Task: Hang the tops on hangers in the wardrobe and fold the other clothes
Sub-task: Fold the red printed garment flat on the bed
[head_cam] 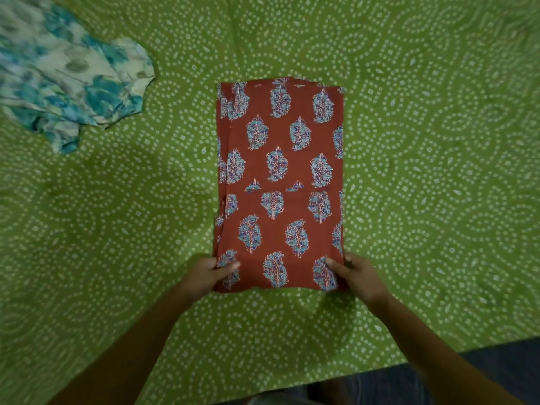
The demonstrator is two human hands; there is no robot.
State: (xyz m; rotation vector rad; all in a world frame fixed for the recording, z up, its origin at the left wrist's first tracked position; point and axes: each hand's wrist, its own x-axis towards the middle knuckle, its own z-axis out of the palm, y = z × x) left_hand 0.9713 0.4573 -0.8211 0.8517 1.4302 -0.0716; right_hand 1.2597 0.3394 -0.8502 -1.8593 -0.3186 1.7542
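Red printed garment: both hands, left and right, pinch its near corners.

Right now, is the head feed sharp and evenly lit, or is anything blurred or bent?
Head view: dim, corners darker; red cloth in the middle is sharp; teal floral garment top left is smeared; wide-angle lens bows the green sheet's pattern toward the edges; no glare.

Left hand and right hand pinch the folded red garment's near corners on green bedsheet
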